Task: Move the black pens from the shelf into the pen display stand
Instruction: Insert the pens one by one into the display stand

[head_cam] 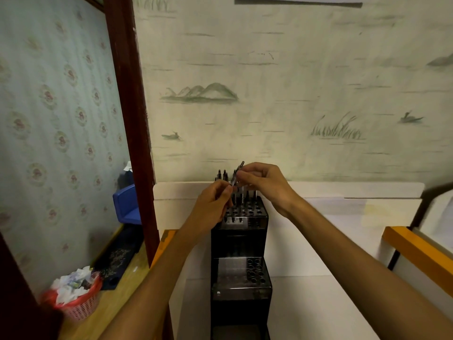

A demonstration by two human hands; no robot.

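Both hands pinch one tilted black pen [237,174] above the far top tier of the stand [241,244], left hand [215,201] low, right hand [263,182] high; lowered off-centre, it might miss a hole and knock the standing pens [221,174].

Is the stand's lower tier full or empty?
Empty: the lower tier shows only open holes; pens stand only in the top tier.

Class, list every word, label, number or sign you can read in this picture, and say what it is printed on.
None can be read.
Pen display stand: no legible label.
Pen held in both hands: any print is too small to read.
Wallpaper: drawings only, no words.
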